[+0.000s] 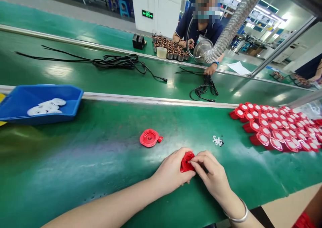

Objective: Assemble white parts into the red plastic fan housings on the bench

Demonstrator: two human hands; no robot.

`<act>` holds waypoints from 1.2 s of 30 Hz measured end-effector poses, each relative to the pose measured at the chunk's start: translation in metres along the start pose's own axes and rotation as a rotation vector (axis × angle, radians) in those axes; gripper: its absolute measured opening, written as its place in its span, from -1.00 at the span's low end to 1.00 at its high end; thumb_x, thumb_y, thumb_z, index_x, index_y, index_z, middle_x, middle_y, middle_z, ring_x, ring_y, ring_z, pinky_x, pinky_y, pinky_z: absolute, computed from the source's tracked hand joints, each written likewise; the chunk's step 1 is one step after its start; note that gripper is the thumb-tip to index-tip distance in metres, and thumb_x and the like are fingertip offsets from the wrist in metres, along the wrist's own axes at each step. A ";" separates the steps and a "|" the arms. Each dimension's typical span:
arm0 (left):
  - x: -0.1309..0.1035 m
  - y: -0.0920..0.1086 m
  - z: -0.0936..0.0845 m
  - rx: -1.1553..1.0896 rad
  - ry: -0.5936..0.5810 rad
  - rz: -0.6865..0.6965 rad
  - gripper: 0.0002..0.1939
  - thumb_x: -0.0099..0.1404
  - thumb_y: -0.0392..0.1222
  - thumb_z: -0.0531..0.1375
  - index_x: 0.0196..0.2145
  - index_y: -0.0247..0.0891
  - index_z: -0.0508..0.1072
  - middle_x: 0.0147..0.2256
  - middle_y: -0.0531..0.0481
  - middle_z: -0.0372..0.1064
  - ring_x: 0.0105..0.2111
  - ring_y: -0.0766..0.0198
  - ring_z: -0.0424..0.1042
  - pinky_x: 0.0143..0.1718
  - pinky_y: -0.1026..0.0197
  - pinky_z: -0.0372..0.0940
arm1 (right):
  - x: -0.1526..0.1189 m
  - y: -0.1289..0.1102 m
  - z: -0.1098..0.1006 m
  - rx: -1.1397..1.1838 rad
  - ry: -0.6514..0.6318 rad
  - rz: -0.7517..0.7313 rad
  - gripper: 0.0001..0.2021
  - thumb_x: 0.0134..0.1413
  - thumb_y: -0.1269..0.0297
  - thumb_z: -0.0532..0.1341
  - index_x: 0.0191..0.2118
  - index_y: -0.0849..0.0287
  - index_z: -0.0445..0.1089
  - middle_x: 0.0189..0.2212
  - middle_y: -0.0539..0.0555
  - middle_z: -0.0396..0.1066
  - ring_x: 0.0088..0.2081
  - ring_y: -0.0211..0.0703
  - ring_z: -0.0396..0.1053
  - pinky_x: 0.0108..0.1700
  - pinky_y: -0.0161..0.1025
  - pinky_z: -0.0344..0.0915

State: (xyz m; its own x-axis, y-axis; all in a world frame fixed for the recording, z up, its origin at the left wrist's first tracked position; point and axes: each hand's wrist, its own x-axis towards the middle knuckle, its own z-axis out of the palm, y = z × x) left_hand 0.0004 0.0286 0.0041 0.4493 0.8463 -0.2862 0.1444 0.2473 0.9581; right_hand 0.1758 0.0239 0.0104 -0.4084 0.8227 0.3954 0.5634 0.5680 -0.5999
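L. hand (pixel 173 167) is clamped round red housing (pixel 184 166), held over green surface (pixel 100 169) w/ recessed face toward the camera. R. hand (pixel 212 174) meets it from the R.; thumb & fingertips come together at the recess, but cannot tell if they grip a small pc. Housing sits btwn both hands. Round red part (pixel 149 138) w/ side spout lies beyond L. hand; small white pcs. (pixel 216 140) lie beyond R. hand.
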 end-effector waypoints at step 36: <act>0.003 0.003 -0.009 -0.061 -0.049 -0.015 -0.63 0.11 -0.27 0.23 -0.10 -0.15 0.30 -0.34 0.09 0.39 -0.52 0.27 0.51 -0.62 0.33 0.35 | -0.034 0.012 -0.002 -0.221 -0.192 -0.134 -0.38 0.27 0.57 0.05 0.38 0.02 0.03 -0.03 0.24 0.31 -0.04 -0.04 0.40 -0.07 -0.12 0.49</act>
State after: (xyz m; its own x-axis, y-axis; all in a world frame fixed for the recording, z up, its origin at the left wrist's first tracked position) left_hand -0.0058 0.0359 0.0058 0.4904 0.8184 -0.2995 0.0982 0.2896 0.9521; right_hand 0.1978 0.0029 -0.0090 -0.6058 0.7327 0.3100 0.6289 0.6797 -0.3776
